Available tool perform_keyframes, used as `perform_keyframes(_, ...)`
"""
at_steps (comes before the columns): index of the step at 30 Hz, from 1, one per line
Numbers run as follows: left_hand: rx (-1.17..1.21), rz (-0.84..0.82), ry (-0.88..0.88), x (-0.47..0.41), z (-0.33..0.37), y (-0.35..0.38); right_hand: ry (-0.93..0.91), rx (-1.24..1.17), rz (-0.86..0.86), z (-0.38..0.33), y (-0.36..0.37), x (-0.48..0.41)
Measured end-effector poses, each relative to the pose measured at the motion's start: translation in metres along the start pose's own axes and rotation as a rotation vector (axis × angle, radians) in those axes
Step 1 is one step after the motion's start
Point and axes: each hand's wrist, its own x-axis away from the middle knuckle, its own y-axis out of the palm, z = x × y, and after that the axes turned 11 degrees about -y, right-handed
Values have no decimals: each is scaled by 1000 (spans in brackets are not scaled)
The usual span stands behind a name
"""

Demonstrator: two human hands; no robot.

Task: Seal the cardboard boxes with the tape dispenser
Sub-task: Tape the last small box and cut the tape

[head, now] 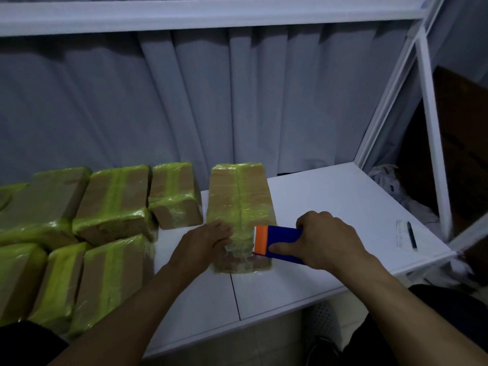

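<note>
A long cardboard box [239,207], wrapped in glossy, crinkled yellow-green tape with a seam down its top, lies near the centre of a smooth white table [330,207], its far end pointing toward 12 o'clock. The left hand [208,240] rests flat and open on the box's near left top, fingers spread and pressing the film, holding nothing. At 3 o'clock from it, the right hand [323,240] is closed around a blue plastic tape dispenser [280,244], thumb laid along its near side; the tool's orange head sits against the box's near right edge. To the 9 o'clock side, a cluster of taped boxes [113,202], brown cardboard banded in the same shiny green wrap, stands packed together, some touching one another. A clear plastic ruler [402,233] and a dark pen [412,236] lie side by side near the table's right edge, at 3 o'clock, well apart from the hands. Pleated grey curtains [211,101] hang behind, framed by white metal bars [433,128].
</note>
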Motion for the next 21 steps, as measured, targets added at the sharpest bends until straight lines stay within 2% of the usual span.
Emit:
perform_keyframes(5, 52, -17, 43, 16, -5, -9, -28, 69, -7, -5, 9, -1)
perform_keyframes(9, -49, 15, 76, 29, 6, -14, -47, 120, -23, -11, 17, -4)
perform_keyframes(12, -124, -36, 114, 29, 22, -18, -44, 147, -29, -12, 17, -7)
perform_keyframes(15, -84, -68, 174, 19, 27, -19, -35, 125, -36, -11, 18, -8)
perform_keyframes(18, 14, -112, 89, 14, 29, -10, -36, 113, -32, -10, 21, -9)
perform_keyframes(21, 15, -74, 79, 14, 27, 1, -33, 95, -24, -8, 23, -9)
